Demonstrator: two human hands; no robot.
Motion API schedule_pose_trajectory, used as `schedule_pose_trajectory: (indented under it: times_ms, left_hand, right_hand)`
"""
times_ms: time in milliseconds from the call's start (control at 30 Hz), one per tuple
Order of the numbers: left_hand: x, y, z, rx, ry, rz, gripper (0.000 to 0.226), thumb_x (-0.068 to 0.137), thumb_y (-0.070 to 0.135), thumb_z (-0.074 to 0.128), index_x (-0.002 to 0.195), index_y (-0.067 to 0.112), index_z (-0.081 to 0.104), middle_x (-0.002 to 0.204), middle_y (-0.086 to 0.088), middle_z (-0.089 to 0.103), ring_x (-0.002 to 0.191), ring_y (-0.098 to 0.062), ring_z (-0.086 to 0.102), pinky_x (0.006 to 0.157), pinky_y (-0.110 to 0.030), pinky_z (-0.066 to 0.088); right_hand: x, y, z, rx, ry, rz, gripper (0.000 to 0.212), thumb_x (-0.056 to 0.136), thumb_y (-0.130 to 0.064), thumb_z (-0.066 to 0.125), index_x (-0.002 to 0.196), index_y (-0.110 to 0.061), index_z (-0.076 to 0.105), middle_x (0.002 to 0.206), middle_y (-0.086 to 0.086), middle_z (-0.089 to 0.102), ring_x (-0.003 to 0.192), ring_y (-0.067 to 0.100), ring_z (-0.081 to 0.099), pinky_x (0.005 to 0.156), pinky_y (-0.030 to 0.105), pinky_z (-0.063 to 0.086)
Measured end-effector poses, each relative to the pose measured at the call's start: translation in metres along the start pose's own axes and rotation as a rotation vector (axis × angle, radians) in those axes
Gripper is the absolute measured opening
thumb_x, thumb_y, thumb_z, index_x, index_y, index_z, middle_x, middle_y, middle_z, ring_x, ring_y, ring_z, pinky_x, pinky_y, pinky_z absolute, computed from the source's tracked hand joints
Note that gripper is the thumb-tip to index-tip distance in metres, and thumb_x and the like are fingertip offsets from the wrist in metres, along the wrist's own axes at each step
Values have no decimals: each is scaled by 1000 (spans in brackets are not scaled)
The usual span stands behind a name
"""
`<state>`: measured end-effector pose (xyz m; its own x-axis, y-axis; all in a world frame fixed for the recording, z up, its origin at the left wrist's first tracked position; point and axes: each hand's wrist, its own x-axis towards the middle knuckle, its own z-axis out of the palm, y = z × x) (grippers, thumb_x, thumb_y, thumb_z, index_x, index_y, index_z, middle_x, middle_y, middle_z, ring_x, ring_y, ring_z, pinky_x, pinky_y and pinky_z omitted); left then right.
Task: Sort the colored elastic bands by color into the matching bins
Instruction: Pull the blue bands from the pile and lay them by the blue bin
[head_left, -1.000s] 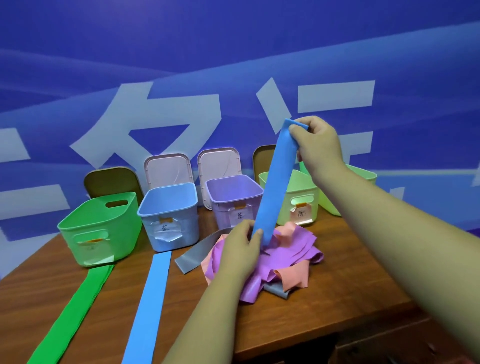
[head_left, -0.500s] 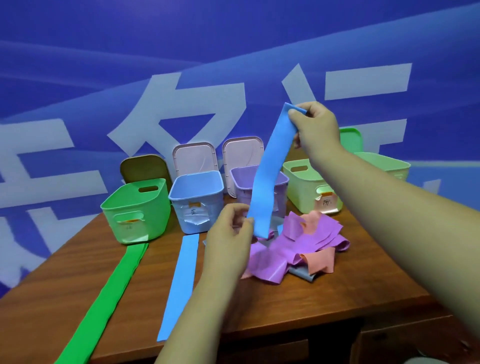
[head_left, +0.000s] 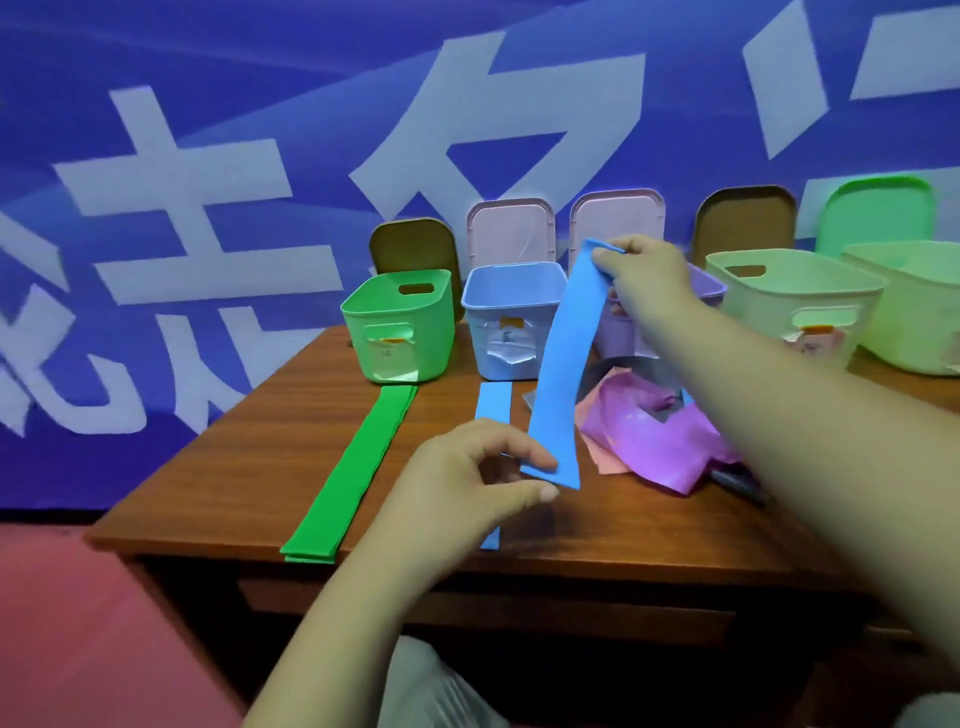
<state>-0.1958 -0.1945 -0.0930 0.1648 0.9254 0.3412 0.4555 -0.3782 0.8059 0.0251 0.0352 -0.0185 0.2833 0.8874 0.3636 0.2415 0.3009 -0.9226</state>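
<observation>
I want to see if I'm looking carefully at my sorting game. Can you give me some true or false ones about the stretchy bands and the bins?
1. The right hand pinches the top end of the long blue elastic band. True.
2. That band lies inside the light blue plastic bin. False: it hangs in the air above the brown wooden table.
3. A long green elastic band lies flat on the table in front of the bright green plastic bin. True.
4. The crumpled pile of purple and pink bands sits inside the purple plastic bin. False: the pile lies on the table in front of the bins.
</observation>
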Motion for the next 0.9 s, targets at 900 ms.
schedule_pose_trajectory:
  times_ms: [900]
  left_hand:
    - [-44,-77,-20,116,96,45,14,89,19,82,91,31,74,100,14,68,106,-17,61,89,-31,48]
  right_hand:
    - [-50,92,126,-254,-243,106,8,84,-33,74,79,-26,75,84,4,73,59,18,56,59,28,43]
